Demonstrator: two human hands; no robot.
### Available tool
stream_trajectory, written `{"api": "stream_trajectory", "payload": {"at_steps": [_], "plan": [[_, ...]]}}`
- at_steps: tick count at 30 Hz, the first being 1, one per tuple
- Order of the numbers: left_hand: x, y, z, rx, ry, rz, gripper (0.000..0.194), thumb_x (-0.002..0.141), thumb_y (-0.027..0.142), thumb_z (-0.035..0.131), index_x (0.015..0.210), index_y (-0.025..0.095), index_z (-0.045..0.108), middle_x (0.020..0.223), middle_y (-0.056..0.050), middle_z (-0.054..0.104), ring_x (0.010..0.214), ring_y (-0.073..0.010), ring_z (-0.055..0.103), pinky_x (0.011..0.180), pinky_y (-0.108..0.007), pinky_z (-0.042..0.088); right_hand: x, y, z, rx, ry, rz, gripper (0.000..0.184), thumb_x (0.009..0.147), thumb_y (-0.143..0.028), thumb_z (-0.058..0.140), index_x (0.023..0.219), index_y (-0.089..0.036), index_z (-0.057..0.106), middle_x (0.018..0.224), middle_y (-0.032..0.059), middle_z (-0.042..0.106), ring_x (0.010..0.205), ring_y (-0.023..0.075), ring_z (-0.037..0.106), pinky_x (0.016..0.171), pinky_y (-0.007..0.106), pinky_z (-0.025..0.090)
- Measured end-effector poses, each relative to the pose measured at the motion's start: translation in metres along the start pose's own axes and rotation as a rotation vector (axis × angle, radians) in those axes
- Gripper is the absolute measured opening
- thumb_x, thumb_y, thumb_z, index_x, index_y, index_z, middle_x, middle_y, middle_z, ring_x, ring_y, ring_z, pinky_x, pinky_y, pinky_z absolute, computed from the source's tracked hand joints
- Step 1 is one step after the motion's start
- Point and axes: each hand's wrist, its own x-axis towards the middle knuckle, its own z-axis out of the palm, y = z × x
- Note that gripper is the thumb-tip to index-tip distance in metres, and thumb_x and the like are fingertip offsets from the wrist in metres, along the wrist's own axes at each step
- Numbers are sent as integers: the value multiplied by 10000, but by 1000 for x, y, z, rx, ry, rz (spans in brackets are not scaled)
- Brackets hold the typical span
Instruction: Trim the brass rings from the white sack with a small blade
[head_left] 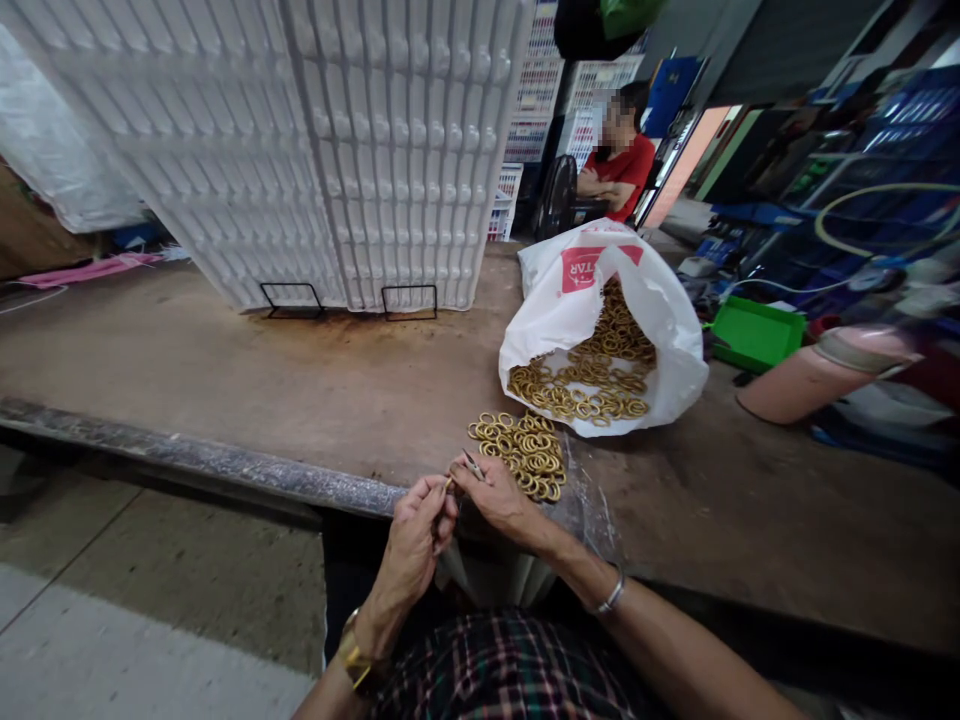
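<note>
In the head view, my left hand (421, 522) is closed at the table's front edge. Its thumb and fingertips pinch a small brass-coloured ring (449, 484). My right hand (496, 497) meets it from the right, fingers closed around a small pointed metal tool (472, 465), whose exact kind I cannot make out. The right fingertips touch or nearly touch the ring. Just beyond my right hand lies a loose pile of brass-coloured rings (531, 448). Behind the pile, a white plastic bag (679, 340) lies on its side, its mouth facing me, with many more rings inside.
The brown table (300, 400) has a worn front edge. Tall stacked white ribbed trays (397, 150) stand at the back left on black wire supports. At right are a green tray (757, 333) and a pink cylinder (817, 375). A person (626, 170) in red sits behind.
</note>
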Motion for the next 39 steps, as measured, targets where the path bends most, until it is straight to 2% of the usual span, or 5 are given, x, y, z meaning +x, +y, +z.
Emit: {"api": "stream_trajectory", "payload": {"at_steps": [6, 14, 19, 26, 39], "plan": [[4, -2, 0, 50, 37, -34, 344, 716, 468, 620, 738, 161, 467, 591, 52, 492, 394, -17, 305, 354, -148, 157, 3, 6, 1, -17, 2, -1, 306, 853, -338, 413, 614, -159, 483, 572, -37, 458, 568, 87, 409, 558, 211, 338], [9, -11, -1, -69, -18, -81, 302, 746, 423, 609, 737, 162, 457, 597, 54, 493, 394, -16, 309, 358, -148, 171, 0, 12, -4, 1, 43, 33, 292, 835, -304, 413, 578, -174, 458, 547, -37, 458, 539, 89, 426, 538, 210, 340], [9, -12, 1, -60, 14, -50, 349, 715, 450, 633, 697, 176, 418, 570, 61, 489, 382, -17, 306, 354, -147, 176, -3, 14, -8, -195, 71, 13, 198, 839, -239, 407, 712, -174, 543, 616, -21, 530, 586, 104, 475, 566, 211, 351], [7, -12, -1, 15, 86, -20, 385, 678, 488, 658, 720, 176, 435, 543, 69, 476, 377, -17, 271, 358, -152, 170, -10, 25, 0, -647, -137, -89, 163, 742, -78, 435, 776, -176, 561, 669, 8, 577, 625, 124, 509, 583, 220, 305], [9, -21, -9, 157, 99, 38, 342, 749, 487, 591, 704, 178, 449, 544, 68, 444, 408, -34, 292, 396, -166, 217, -8, 7, -2, -781, -227, 41, 163, 756, -85, 437, 836, -162, 557, 723, 44, 612, 646, 134, 536, 564, 231, 279]]}}
